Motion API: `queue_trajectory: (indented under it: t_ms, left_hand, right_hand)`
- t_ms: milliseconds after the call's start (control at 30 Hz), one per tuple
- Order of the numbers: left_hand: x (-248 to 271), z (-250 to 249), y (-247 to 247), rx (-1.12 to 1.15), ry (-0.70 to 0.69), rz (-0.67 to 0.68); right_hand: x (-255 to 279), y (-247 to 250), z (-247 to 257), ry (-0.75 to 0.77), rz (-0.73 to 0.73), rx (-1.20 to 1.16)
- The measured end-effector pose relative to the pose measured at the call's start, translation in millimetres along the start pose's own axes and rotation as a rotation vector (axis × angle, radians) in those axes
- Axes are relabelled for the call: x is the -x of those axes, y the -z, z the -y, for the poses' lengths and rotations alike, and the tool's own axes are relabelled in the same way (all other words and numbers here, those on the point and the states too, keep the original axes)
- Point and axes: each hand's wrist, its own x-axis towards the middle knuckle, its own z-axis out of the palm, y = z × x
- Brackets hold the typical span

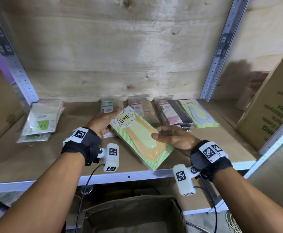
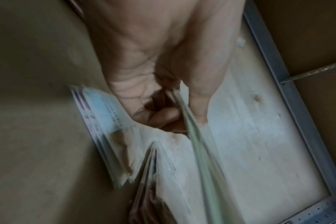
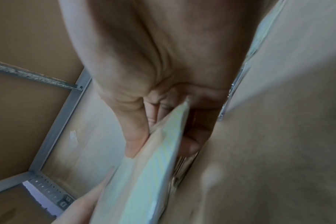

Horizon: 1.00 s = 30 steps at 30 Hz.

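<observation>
A flat sock packet (image 1: 140, 137) with green stripes, a peach and yellow sock shape and a round ENE label hangs tilted just above the cardboard-lined shelf (image 1: 36, 158). My left hand (image 1: 103, 122) grips its upper left end, thumb on top. My right hand (image 1: 171, 135) pinches its right edge near the middle, thumb on the face. In the left wrist view the packet (image 2: 197, 151) shows edge-on between thumb and fingers of that hand (image 2: 175, 106). The right wrist view shows the packet (image 3: 153, 166) clamped by my right hand (image 3: 163, 128).
Several more sock packets (image 1: 171, 111) lie in a row along the shelf's back. A small stack of packets (image 1: 39, 121) sits at the left. A big cardboard box (image 1: 272, 106) stands at the right. An open carton (image 1: 134, 216) is below the shelf edge.
</observation>
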Motion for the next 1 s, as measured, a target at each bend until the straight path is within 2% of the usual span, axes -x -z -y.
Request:
queue_trajectory:
  t_ms: [67, 200, 300, 400, 500, 633, 700, 867, 1000]
  left_hand:
    - [2.0, -4.7, 1.5, 0.043, 0.004, -0.011]
    - [13.5, -9.2, -6.4, 0.072, 0.025, 0.112]
    - [24.4, -6.8, -17.2, -0.047, 0.044, 0.268]
    - [33.4, -4.5, -28.2, -0.196, 0.017, 0.434]
    - [33.4, -7.2, -38.1, -0.229, -0.041, 0.365]
    - [26.1, -11.5, -57.1, -0.196, -0.080, 0.210]
    - [21.9, -13.8, -72.3, -0.192, -0.077, 0.203]
    - [5.9, -29.3, -135.5, -0.204, -0.051, 0.248]
    - [-18.1, -44.1, -194.5, -0.282, 0.019, 0.278]
  right_hand:
    - [-2.9, -2.0, 2.4, -0.024, -0.016, -0.027]
    - [-12.0, -4.6, 8.6, -0.010, -0.138, -0.229]
    - [-17.6, -6.6, 10.0, 0.015, -0.211, -0.346]
    - [-20.8, -6.9, 13.9, -0.008, -0.263, -0.365]
    - [-22.2, -2.1, 18.7, -0.022, -0.295, -0.344]
    - [-19.5, 16.4, 17.9, -0.068, -0.243, -0.319]
    - [-18.8, 31.9, 15.3, -0.081, -0.262, -0.296]
    - [-19.8, 87.7, 3.3, -0.105, -0.544, -0.225]
    - [-18.9, 132.6, -9.3, -0.136, -0.709, -0.150]
